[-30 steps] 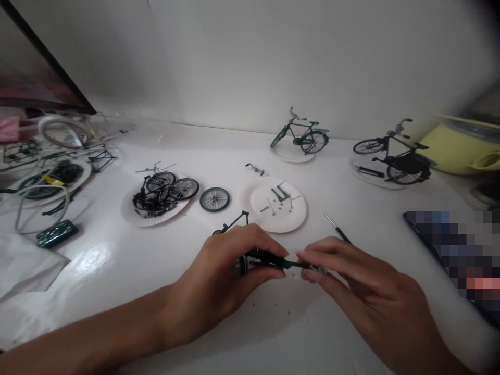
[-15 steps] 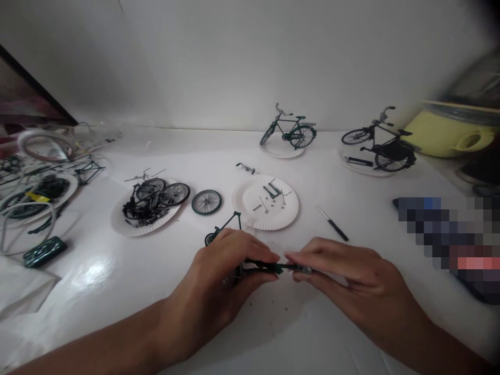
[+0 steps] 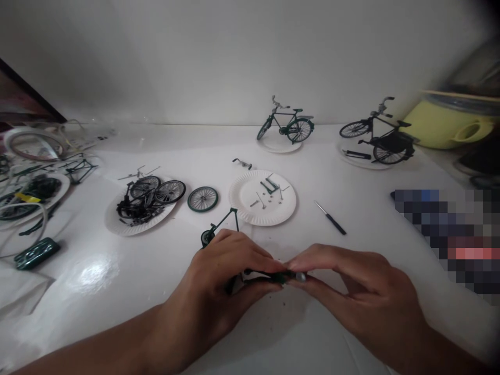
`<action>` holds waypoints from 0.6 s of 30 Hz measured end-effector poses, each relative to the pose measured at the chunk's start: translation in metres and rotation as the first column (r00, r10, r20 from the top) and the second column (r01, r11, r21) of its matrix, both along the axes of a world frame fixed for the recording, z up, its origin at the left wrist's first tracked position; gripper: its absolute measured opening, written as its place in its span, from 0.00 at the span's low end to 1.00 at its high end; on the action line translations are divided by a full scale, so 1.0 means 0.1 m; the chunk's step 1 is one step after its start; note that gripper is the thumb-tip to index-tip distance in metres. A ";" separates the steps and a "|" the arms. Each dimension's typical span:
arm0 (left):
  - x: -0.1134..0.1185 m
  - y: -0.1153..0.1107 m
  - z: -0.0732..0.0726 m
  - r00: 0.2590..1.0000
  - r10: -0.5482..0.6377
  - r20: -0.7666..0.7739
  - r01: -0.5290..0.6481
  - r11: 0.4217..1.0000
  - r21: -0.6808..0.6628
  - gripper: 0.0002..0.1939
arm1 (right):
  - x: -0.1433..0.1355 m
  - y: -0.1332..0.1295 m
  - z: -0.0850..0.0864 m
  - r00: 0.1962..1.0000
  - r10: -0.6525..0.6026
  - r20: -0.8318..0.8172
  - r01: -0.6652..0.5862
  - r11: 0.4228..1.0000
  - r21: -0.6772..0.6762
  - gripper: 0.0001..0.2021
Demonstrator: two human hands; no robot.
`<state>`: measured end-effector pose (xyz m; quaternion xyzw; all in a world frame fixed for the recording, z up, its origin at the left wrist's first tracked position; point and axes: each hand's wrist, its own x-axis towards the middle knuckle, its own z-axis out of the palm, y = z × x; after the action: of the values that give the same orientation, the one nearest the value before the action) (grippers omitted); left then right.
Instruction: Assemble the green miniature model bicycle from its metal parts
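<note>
My left hand [image 3: 222,286] is closed on a dark green miniature bicycle frame [image 3: 224,219], part of which sticks out above the fingers. Pinched in my right hand [image 3: 347,286] is a small part with a silvery round end [image 3: 300,277]; it meets the frame between my fingertips, which hide the joint. Just beyond my hands is a white paper plate [image 3: 246,208] with small screws and green and silver pieces. A green-rimmed wheel [image 3: 202,199] lies left of that plate, and a small handlebar [image 3: 242,164] lies behind it. To the right rests a screwdriver [image 3: 330,217].
Two bicycle models, one green [image 3: 287,122] and one black [image 3: 377,136], stand at the back. A plate of black parts [image 3: 144,226] sits left, with more frames and a dark green shiny case [image 3: 37,253] further left. A yellow cup [image 3: 437,122] stands back right.
My right hand has moved left, bringing its small part against the frame, and the fingertips of both hands now nearly touch. The whole view has shifted slightly.
</note>
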<state>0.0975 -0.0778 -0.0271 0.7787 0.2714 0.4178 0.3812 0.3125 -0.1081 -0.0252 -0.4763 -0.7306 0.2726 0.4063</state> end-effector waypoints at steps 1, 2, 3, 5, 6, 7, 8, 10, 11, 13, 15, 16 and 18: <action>0.00 0.00 0.00 1.000 0.001 -0.003 -0.001 1.000 0.011 0.10 | -0.01 -0.01 0.00 1.000 -0.017 0.013 0.017 1.000 0.013 0.11; 0.00 0.01 0.00 1.000 0.004 -0.009 -0.004 1.000 0.022 0.10 | -0.01 -0.01 0.01 0.999 -0.038 0.025 0.038 0.999 0.023 0.12; 0.01 0.01 0.00 1.000 0.011 -0.011 -0.010 0.999 0.037 0.10 | -0.02 -0.02 0.01 0.998 -0.053 0.031 0.052 0.998 0.034 0.12; 0.01 0.01 0.00 0.999 0.031 -0.009 -0.030 0.997 0.069 0.10 | -0.03 -0.03 0.01 0.997 -0.069 0.036 0.067 0.996 0.050 0.11; 0.02 0.01 0.00 0.999 0.043 -0.006 -0.043 0.996 0.083 0.10 | -0.03 -0.03 0.01 0.997 -0.069 0.034 0.066 0.996 0.067 0.10; 0.02 0.01 0.00 0.999 0.052 -0.005 -0.051 0.995 0.090 0.10 | -0.03 -0.03 0.00 0.997 -0.066 0.034 0.063 0.994 0.087 0.10; 0.02 0.01 0.01 0.998 0.058 -0.005 -0.058 0.994 0.089 0.10 | -0.03 -0.04 0.00 0.997 -0.059 0.040 0.054 0.993 0.106 0.10; 0.02 -0.01 0.01 0.998 0.067 -0.008 -0.067 0.995 0.071 0.11 | -0.02 -0.05 -0.01 0.997 -0.050 0.061 0.042 0.991 0.127 0.10; 0.02 -0.01 0.02 0.998 0.069 -0.009 -0.069 0.996 0.058 0.11 | -0.01 -0.06 -0.01 0.996 -0.049 0.068 0.040 0.990 0.134 0.11; 0.02 -0.03 0.02 0.997 0.071 -0.007 -0.070 0.997 0.020 0.11 | 0.00 -0.07 -0.02 0.997 -0.037 0.070 0.027 0.990 0.136 0.11; 0.02 -0.04 0.01 0.998 0.069 0.009 -0.069 0.997 -0.033 0.11 | 0.00 -0.08 -0.03 0.998 -0.008 0.062 -0.001 0.989 0.146 0.12; 0.02 -0.04 0.01 0.998 0.067 0.016 -0.065 0.996 -0.063 0.11 | 0.01 -0.08 -0.04 0.998 0.007 0.063 -0.017 0.988 0.151 0.13; 0.02 -0.05 0.01 0.997 0.064 0.033 -0.059 0.991 -0.119 0.11 | 0.00 -0.07 -0.04 0.998 0.026 0.061 -0.035 0.988 0.152 0.14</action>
<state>0.0992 -0.0831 -0.0265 0.7385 0.3125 0.4267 0.4182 0.3129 -0.1153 -0.0296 -0.4404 -0.7682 0.2080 0.4156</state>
